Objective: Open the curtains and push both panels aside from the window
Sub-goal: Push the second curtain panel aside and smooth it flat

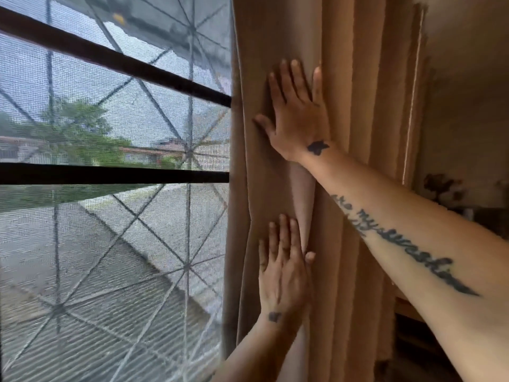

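We note both hands flat and unclenched: right hand (296, 114) above, left hand (283, 274) below, palms pressing the tan curtain panel (358, 133). The panel is bunched in folds right of the uncovered window (110, 188).

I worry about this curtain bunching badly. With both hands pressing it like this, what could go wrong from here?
1. The right hand and left hand lie flat on the curtain panel with no grip, so the gathered folds may spring back over the window screen.
2. Hard sideways pushing could strain the hanging above, which is out of view.
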{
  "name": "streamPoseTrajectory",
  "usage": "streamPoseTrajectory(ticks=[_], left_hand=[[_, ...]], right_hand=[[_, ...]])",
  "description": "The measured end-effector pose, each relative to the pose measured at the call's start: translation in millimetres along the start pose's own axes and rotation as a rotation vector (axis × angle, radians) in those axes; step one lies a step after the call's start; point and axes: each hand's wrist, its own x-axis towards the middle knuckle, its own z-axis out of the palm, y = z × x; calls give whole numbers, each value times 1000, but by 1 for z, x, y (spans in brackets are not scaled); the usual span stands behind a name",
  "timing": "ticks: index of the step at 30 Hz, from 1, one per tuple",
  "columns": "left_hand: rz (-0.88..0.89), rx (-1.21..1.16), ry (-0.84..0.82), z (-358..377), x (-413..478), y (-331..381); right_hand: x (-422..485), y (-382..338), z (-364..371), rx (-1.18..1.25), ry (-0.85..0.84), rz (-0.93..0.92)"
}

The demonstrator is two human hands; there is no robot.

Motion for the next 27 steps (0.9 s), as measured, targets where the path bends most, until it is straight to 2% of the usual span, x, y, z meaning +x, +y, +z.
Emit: streamPoseTrajectory(ticks=[4, 14, 21, 27], left_hand=[[39, 77, -65, 3, 6, 7], [112, -21, -126, 40, 28, 10], [135, 19, -94, 102, 62, 22], [151, 56, -154, 164, 100, 47]], right_hand=[[0, 19, 12, -80, -27, 25], [-11, 61, 55, -201, -97, 110], [-16, 108, 107, -216, -95, 115], [-29, 172, 157, -224, -143, 147]])
